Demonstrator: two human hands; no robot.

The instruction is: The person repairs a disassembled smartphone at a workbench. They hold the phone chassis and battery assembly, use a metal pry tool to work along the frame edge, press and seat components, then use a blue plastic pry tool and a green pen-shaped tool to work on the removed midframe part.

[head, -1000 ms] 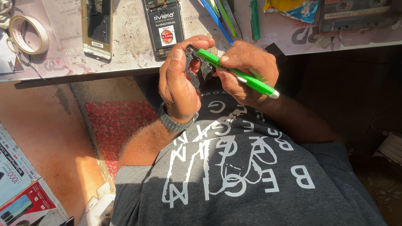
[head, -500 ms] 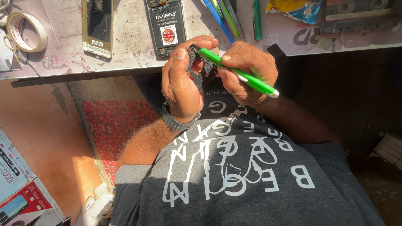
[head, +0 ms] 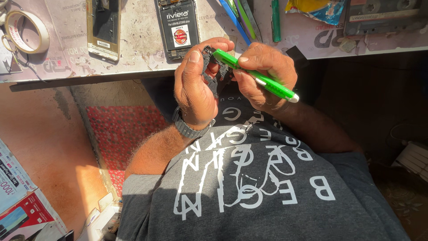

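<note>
Left hand (head: 195, 87) fingers pinch a small black part (head: 210, 71), upper centre of frame. Right hand (head: 267, 76) grips a green screwdriver (head: 256, 76), tip touching the part. Just above on the workbench (head: 142, 49): phone battery (head: 179, 27), gold phone frame (head: 104, 27); tape roll (head: 26, 31) upper left.

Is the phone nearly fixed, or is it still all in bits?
Still in bits. Done: the gold phone shell lies opened on the worktable, the battery out beside it. In hand: the left hand grips a small black part; the right hand works it with a green tool. Left: putting everything back together.
</note>
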